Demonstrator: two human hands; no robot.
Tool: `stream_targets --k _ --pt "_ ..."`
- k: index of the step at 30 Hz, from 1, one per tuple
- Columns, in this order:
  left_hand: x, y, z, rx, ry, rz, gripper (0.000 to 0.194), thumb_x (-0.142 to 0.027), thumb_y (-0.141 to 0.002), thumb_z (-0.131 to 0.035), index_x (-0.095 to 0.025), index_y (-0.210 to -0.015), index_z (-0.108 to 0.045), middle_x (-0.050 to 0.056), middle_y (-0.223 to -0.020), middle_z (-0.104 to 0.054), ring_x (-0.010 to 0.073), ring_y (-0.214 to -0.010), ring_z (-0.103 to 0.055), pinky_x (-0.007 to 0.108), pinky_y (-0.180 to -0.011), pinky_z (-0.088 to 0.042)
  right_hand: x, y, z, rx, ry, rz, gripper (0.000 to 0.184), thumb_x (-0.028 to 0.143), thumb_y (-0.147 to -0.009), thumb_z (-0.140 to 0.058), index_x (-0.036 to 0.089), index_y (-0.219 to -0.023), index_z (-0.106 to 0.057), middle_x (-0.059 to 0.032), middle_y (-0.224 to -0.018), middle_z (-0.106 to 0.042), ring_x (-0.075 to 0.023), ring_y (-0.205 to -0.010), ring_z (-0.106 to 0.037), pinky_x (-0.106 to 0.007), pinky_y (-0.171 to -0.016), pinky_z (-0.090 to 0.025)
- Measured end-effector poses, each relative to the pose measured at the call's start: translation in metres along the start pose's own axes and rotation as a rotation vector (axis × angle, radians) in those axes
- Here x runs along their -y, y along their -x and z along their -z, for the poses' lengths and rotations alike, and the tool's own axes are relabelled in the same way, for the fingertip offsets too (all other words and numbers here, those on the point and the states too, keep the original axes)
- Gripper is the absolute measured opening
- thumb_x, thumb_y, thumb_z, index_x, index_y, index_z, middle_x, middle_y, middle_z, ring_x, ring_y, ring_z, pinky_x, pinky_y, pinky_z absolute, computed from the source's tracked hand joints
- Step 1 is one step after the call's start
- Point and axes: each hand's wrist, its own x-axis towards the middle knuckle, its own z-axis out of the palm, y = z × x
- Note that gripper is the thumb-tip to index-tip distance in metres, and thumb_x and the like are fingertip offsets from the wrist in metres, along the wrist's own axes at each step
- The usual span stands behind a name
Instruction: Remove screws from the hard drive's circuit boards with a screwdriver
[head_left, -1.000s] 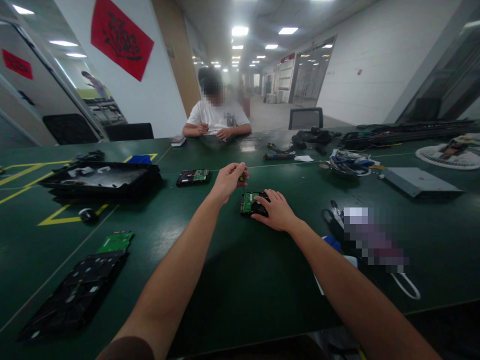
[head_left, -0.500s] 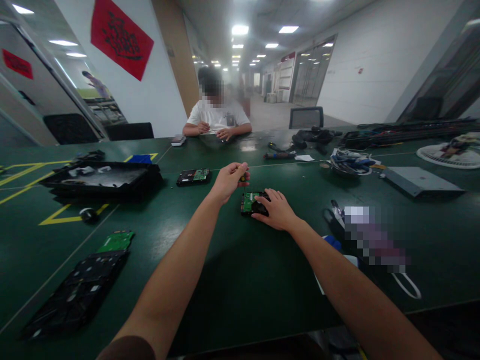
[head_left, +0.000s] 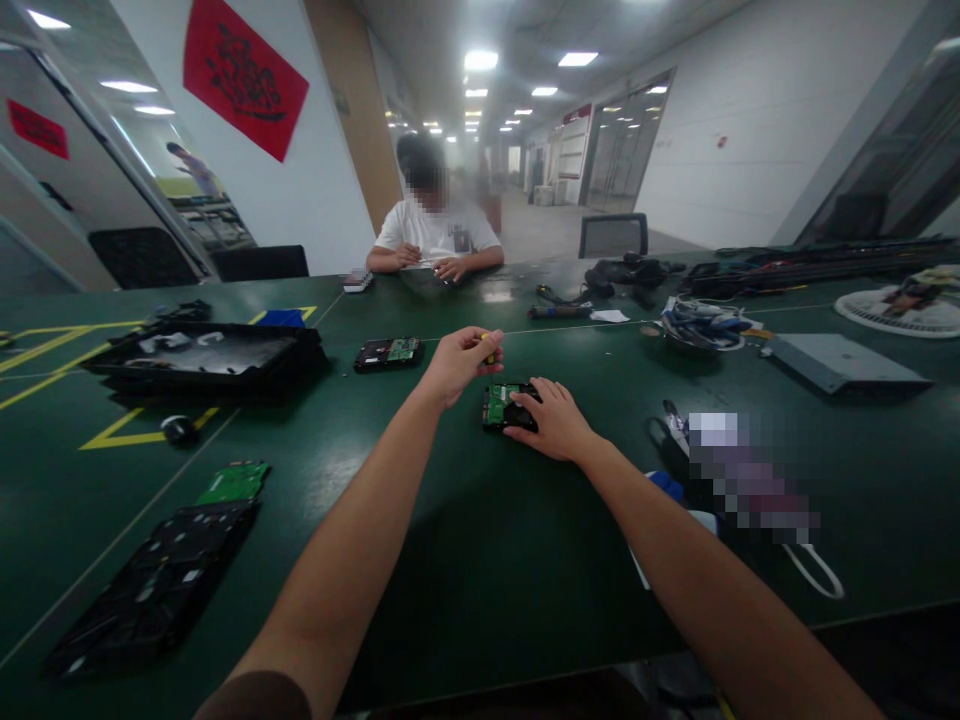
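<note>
Office interior, one: long green table (head_left: pixel 450 560) with yellow tape markings (head_left: pixel 120 435). White walls (head_left: pixel 735 140), a red paper sign (head_left: pixel 244 80) on the left one. Mesh-backed chair (head_left: pixel 613 237), far side. Rectangular ceiling lights (head_left: pixel 481 60), lit. Glass doors (head_left: pixel 624 150), right. Grey floor (head_left: pixel 540 225) beyond.

Dark green surface (head_left: pixel 450 580) with yellow and pale lines, green and black hard drive (head_left: pixel 498 408) under right fingers (head_left: pixel 527 402), white shirt (head_left: pixel 433 232) beyond fingers, red sheet (head_left: pixel 246 80) bearing black characters, grey box (head_left: pixel 844 362) right of fingers.
</note>
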Motion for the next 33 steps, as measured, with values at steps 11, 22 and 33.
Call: stream_targets --k 11,22,33 --pt "-0.007 0.002 0.001 0.012 -0.047 0.027 0.025 -0.037 -0.087 -0.071 -0.013 -0.087 -0.070 0.010 -0.088 -0.068 0.0171 -0.084 -0.066 0.038 -0.078 -0.060 -0.001 0.000 0.000 0.018 -0.010 -0.009 0.071 0.074 -0.090 -0.045 0.028 -0.145 -0.049 -0.0156 -0.156 -0.037 -0.0361 -0.146 -0.029 -0.057 -0.119 -0.016" --pt "-0.006 0.000 0.011 0.035 -0.032 0.048 0.024 -0.038 -0.089 -0.068 -0.014 -0.093 -0.070 0.011 -0.091 -0.068 0.0184 -0.087 -0.066 0.040 -0.081 -0.060 -0.001 0.001 0.000 -0.001 -0.011 0.000 0.072 0.075 -0.090 -0.044 0.028 -0.144 -0.050 -0.0164 -0.154 -0.039 -0.0354 -0.144 -0.032 -0.057 -0.118 -0.018" --pt "-0.005 0.000 0.007 0.036 -0.042 0.039 0.023 -0.036 -0.085 -0.073 -0.013 -0.087 -0.069 0.009 -0.085 -0.068 0.0165 -0.083 -0.066 0.038 -0.080 -0.060 -0.001 0.000 0.000 0.021 -0.018 -0.012 0.072 0.074 -0.090 -0.045 0.028 -0.145 -0.049 -0.0152 -0.157 -0.036 -0.0359 -0.146 -0.029 -0.057 -0.119 -0.015"
